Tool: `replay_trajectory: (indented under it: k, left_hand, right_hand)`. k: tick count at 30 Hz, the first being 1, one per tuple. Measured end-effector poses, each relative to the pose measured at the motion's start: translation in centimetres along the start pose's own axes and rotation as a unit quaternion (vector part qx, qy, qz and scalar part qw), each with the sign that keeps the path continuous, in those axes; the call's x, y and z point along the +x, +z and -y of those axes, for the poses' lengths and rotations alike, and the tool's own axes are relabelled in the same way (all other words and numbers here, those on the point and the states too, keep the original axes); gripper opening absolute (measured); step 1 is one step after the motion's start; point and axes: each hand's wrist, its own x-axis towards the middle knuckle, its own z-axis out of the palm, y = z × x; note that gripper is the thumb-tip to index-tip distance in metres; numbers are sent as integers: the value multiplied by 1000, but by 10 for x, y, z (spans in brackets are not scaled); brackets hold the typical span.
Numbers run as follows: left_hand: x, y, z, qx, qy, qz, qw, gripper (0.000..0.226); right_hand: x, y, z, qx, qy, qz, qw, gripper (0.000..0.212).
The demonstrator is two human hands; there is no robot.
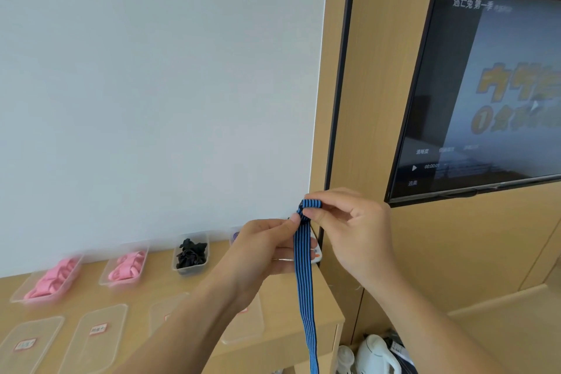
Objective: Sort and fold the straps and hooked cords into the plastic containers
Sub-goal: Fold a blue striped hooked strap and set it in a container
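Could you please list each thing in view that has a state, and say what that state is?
Blue striped cord: pinched at its top by both hands, folded over there, hanging down.
Left hand: fingers pinch the cord.
Right hand: fingers pinch the folded top.
Two containers of pink straps: open, filled.
Container of black straps: open, filled.
Lids: off, flat on the table.
Screen: on, paused.

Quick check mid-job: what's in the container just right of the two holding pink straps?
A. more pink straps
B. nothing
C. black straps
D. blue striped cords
C: the container next to the two with pink straps holds a dark bundle of black straps; the blue striped cord is pinched between both hands.
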Motion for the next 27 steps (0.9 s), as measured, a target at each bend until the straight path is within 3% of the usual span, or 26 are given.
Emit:
replay_trajectory:
  k: [6,19,21,23,25,27]
  left_hand:
    - [2,-5,-6,-117,-54,11,992,33]
    - [6,-14,-2,-31,2,14,999,20]
    - [7,-15,-1,-23,13,-1,1000,22]
    - [6,-15,0,-11,28,-18,999,22]
    - [4,-13,0,12,45,-27,999,22]
    - [3,-12,-1,32,61,-39,997,21]
  right_hand:
    - [-19,3,-13,-107,-171,-42,979,23]
    - [-54,17,-36,-177,-253,-33,951,30]
    - [-57,16,-33,-158,-227,-15,961,33]
    - [-59,14,-26,-104,-141,-9,985,41]
    - [-58,13,-18,-11,29,-8,999,42]
    - [-52,14,-14,92,188,6,978,27]
